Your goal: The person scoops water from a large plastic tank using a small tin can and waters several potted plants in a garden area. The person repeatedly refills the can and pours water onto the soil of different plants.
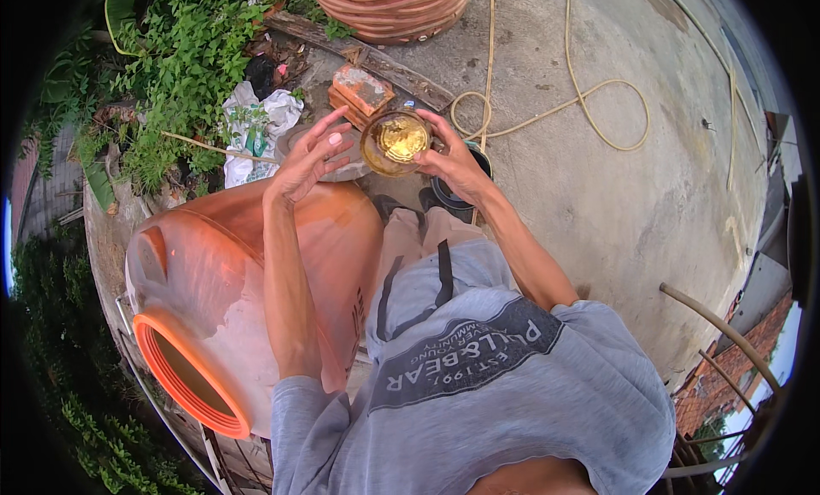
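My right hand grips the right rim of a round, see-through amber bowl, its thumb on the near side and its fingers at the far edge. The bowl's bottom shines bright yellow; whether any liquid is in it I cannot tell. Just left of the bowl, my left hand is open, its fingers spread and apart from the rim. Below my right hand stands a black bucket, partly hidden by the hand and forearm. A large orange plastic tank lies on its side under my left forearm.
Orange bricks sit beyond the bowl, beside a weathered plank. A ridged terracotta-coloured vessel stands at the far edge. A yellowish hose loops over the concrete. A white sack lies by green plants.
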`<state>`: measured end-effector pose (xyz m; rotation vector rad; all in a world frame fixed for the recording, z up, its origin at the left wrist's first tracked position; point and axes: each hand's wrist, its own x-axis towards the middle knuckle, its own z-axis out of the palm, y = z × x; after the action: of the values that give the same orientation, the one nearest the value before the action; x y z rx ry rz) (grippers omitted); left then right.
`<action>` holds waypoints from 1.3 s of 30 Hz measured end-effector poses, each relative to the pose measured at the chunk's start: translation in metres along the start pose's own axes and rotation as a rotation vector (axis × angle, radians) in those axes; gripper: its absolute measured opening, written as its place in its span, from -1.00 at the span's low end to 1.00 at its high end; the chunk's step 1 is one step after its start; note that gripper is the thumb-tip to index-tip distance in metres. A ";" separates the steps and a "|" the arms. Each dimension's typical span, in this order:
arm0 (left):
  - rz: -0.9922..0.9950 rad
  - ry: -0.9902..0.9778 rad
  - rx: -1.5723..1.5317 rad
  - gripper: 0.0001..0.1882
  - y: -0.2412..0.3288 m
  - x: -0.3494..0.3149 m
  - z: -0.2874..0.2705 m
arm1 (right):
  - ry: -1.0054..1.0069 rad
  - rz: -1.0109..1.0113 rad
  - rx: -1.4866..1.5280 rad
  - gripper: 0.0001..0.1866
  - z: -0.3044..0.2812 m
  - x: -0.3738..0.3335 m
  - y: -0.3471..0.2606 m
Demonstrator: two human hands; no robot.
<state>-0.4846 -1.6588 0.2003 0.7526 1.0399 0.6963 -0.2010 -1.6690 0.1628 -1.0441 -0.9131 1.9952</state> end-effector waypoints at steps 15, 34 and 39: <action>0.065 0.590 0.279 -0.36 0.015 -0.149 -0.060 | 1.228 0.445 -0.656 0.02 -0.205 -0.106 0.213; 0.308 1.081 0.454 -0.45 0.036 -0.309 -0.030 | 1.177 0.363 -1.892 0.09 -0.147 -0.075 0.159; 0.435 1.134 0.357 -0.48 0.026 -0.356 -0.024 | 1.279 0.353 -1.132 -0.07 -0.044 0.039 0.123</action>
<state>-0.6337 -1.9247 0.3881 0.9074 2.0966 1.4076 -0.2108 -1.6886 0.0280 -2.7132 -1.0359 0.4360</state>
